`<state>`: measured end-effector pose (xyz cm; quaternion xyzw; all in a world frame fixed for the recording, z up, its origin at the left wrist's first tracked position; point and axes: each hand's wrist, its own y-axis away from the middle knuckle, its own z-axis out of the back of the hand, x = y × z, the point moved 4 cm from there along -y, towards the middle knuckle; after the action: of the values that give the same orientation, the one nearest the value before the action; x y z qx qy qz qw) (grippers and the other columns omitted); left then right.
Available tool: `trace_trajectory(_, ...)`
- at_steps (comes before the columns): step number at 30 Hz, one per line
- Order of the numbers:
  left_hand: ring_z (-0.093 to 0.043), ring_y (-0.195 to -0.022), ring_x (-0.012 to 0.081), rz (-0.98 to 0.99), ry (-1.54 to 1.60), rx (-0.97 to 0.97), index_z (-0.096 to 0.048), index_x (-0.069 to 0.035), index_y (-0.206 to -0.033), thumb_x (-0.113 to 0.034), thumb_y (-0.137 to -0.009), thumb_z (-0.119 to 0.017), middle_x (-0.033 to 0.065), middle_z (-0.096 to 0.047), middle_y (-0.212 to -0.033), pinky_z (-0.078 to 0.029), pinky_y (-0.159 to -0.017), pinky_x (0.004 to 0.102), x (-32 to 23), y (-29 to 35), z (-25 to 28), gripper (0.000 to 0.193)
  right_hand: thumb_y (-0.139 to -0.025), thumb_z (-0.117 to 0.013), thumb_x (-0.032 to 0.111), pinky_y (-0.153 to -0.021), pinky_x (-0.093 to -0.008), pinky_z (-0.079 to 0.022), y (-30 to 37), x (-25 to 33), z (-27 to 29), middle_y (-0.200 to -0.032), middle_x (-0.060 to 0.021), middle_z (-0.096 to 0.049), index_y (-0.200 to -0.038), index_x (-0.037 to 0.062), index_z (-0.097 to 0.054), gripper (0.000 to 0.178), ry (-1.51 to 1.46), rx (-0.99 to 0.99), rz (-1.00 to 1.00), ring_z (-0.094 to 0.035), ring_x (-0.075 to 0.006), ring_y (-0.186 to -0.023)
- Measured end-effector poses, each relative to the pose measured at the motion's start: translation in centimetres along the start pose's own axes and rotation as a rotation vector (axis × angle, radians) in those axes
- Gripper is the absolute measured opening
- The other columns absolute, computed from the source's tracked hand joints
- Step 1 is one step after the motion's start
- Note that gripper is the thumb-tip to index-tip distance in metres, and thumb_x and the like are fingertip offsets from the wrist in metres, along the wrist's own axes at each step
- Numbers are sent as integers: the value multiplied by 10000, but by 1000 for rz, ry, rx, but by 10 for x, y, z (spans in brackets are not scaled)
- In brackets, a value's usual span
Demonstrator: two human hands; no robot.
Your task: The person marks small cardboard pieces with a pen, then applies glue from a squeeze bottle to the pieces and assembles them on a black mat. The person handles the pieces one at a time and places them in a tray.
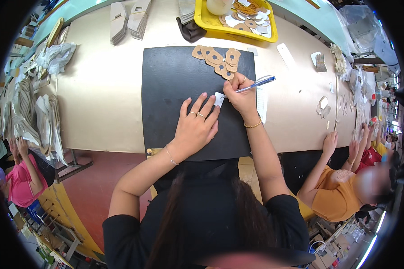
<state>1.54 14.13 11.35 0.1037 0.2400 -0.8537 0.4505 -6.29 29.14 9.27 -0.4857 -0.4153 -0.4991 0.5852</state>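
A small white piece [218, 99] lies on the black mat [175, 76]. My left hand [195, 119] rests flat on the mat with its fingers spread, the fingertips at the left side of that piece. A blue-and-clear pen [256, 85] is pinched in my right hand [242, 96], its tip down on the white piece. Just beyond my right hand, several tan cut-out pieces [213, 57] with dark round spots lie in a loose, overlapping group at the mat's far right corner.
A yellow tray [238, 31] of cut pieces and rubber bands stands at the far side. Bundled grey pieces [139, 19] lie left of it, beside a dark cloth [191, 30]. Paper [261, 105] sticks out right of the mat. A person in orange [334, 188] sits at the right.
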Motion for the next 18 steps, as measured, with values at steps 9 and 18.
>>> trace_trajectory(9, -433, -1249, 267, -2, 8, 2, -619, -77, -1088, -204, -769, -666, 106, -526, -1277, -299, -1015, 501, 0, 0, 0, 347, -809, -610, -4, -411, -215, -300, 0, 4, -1, -502, 26, -437, -586, 79, -360, 346, 6, -8, -19, -375, -23, -452)
trace_trajectory(18, -424, -1255, 267, 5, 13, 7, -610, -81, -1120, -202, -769, -666, 105, -516, -1288, -302, -1015, 501, 0, -2, 2, 375, -764, -644, 9, -442, -235, -284, 0, 6, -3, -503, 31, -355, -570, 69, -338, 368, 33, -15, 1, -309, -36, -493)
